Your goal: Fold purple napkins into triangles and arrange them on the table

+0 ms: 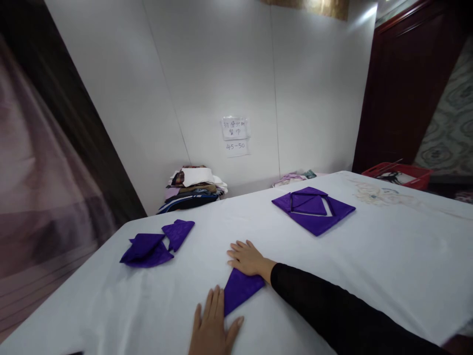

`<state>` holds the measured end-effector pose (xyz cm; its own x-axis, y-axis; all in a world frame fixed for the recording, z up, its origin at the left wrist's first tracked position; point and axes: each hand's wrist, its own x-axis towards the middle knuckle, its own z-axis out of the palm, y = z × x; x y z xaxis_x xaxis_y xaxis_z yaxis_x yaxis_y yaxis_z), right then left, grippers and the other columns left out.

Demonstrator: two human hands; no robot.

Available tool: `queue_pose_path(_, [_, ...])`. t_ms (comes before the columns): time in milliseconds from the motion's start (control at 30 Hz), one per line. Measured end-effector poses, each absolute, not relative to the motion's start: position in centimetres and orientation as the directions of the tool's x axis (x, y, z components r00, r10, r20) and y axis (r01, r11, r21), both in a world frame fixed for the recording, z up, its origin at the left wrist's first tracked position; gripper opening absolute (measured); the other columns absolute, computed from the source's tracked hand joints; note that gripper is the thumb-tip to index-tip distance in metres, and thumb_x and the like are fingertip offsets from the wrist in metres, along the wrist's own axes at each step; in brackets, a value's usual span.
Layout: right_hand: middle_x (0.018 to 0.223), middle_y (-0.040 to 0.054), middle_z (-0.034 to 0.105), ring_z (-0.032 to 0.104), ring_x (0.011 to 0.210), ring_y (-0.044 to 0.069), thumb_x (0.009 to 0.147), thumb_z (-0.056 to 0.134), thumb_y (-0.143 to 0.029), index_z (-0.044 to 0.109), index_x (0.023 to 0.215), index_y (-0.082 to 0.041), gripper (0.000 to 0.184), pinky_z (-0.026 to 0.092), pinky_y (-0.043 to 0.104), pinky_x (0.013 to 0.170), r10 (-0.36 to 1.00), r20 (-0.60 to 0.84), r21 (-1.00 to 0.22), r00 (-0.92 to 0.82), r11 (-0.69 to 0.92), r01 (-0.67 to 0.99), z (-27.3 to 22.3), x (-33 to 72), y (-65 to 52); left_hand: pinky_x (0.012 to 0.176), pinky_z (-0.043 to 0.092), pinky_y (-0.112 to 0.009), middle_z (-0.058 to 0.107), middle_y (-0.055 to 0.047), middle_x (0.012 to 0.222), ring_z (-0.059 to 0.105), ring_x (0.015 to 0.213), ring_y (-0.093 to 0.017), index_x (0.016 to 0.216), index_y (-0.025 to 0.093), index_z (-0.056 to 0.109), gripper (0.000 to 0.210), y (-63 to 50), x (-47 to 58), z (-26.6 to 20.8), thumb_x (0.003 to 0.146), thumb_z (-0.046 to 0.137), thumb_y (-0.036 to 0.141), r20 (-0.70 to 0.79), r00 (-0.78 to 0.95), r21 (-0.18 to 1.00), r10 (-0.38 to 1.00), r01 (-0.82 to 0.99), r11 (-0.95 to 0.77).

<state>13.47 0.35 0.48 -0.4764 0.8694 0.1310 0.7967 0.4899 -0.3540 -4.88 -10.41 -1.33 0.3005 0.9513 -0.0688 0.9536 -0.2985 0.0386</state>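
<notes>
A folded purple napkin (242, 292) lies flat on the white-covered table, between my two hands. My left hand (212, 323) rests at its near left edge, fingers stretched out and thumb spread. Across the napkin's far corner lies my right hand (245, 258), palm down with its fingers spread, covering part of the cloth. Neither hand grips the fabric. To the far right, several folded purple napkins (314, 228) are laid in a diamond-like arrangement. On the left are more purple napkins, one loosely bunched (146, 251) and one folded to a point (178, 232).
The white tablecloth (148, 315) covers a wide table. Behind its far edge stands a stack of folded clothes (195, 190) against the pale wall, where paper signs (235, 135) hang. A red basket (414, 176) stands beyond the right edge. A pinkish curtain (37, 187) hangs at left.
</notes>
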Motion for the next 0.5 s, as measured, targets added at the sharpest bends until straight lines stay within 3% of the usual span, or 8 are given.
queue_pose_path(233, [0.143, 0.0060, 0.032, 0.020, 0.132, 0.025, 0.090, 0.024, -0.050, 0.042, 0.130, -0.025, 0.050, 0.011, 0.049, 0.104, 0.876, 0.109, -0.356, -0.470, 0.476, 0.804, 0.7, 13.5, 0.4, 0.107, 0.018, -0.048, 0.025, -0.008, 0.144, 0.018, 0.134, -0.024, 0.136, 0.010, 0.032, 0.066, -9.3, -5.2, -0.3, 0.085, 0.023, 0.051, -0.035, 0.201, 0.109, 0.979, 0.975, -0.196])
queue_pose_path(333, [0.143, 0.0051, 0.032, 0.020, 0.132, 0.024, 0.090, 0.024, -0.050, 0.041, 0.130, -0.026, 0.050, 0.011, 0.049, 0.104, 0.876, 0.111, -0.353, -0.469, 0.476, 0.805, 0.7, 13.5, 0.3, 0.108, 0.015, -0.048, 0.021, -0.009, 0.145, 0.014, 0.135, -0.025, 0.136, 0.009, 0.029, 0.070, -8.2, -2.8, 0.6, 0.083, 0.024, 0.055, 0.033, 0.254, 0.098, 0.967, 0.962, -0.256])
queue_pose_path(500, [0.144, 0.0042, 0.031, 0.019, 0.132, 0.024, 0.090, 0.023, -0.051, 0.041, 0.131, -0.027, 0.051, 0.011, 0.048, 0.104, 0.884, 0.106, -0.338, -0.455, 0.463, 0.819, 0.4, 13.4, 0.4, 0.109, 0.014, -0.048, 0.020, -0.010, 0.145, 0.014, 0.134, -0.028, 0.137, 0.006, 0.027, 0.076, -8.2, -0.5, 0.2, 0.081, 0.024, 0.058, -0.041, 0.357, 0.062, 0.933, 0.933, -0.355])
